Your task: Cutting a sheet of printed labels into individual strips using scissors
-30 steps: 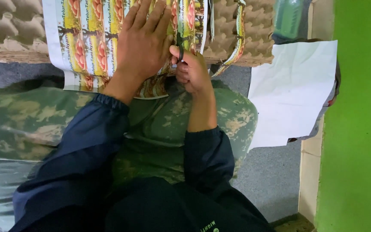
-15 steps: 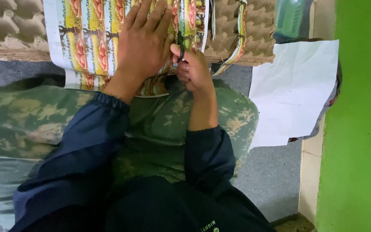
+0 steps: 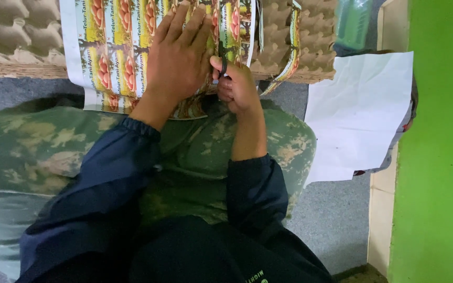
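Landmark: label sheet [image 3: 116, 57], a printed sheet of repeating yellow-orange labels lying on egg trays [image 3: 17, 36]. Nearest the camera, dark blue sleeves [image 3: 106, 188] over camouflage trousers [image 3: 43, 141]; the lap sits just below the sheet's lower edge, which hangs over it. Left hand [image 3: 176, 57] lies flat on the sheet's right half, palm down, fingers [image 3: 184, 21] slightly spread and pressing the paper onto the trays. Right hand [image 3: 237, 86] is at the sheet's lower right edge, just beside the left hand, touching it or nearly so. Its fingers are curled and pressed together around dark scissors [image 3: 223, 60]; only the handle and a bit of blade show, blade pointing up into the sheet. Cannot tell how far the blades are apart. A cut strip [image 3: 291, 57] of the same labels hangs curved right of the sheet, over the tray edge. White paper [image 3: 357, 110] lies on the grey floor [image 3: 331, 225], well right of the sheet, apart from both hands. Far right of the sheet, a green bottle [image 3: 352, 23] stands near the tray corner, with a green wall [image 3: 441, 157] beyond. Trays extend left and right behind the sheet.
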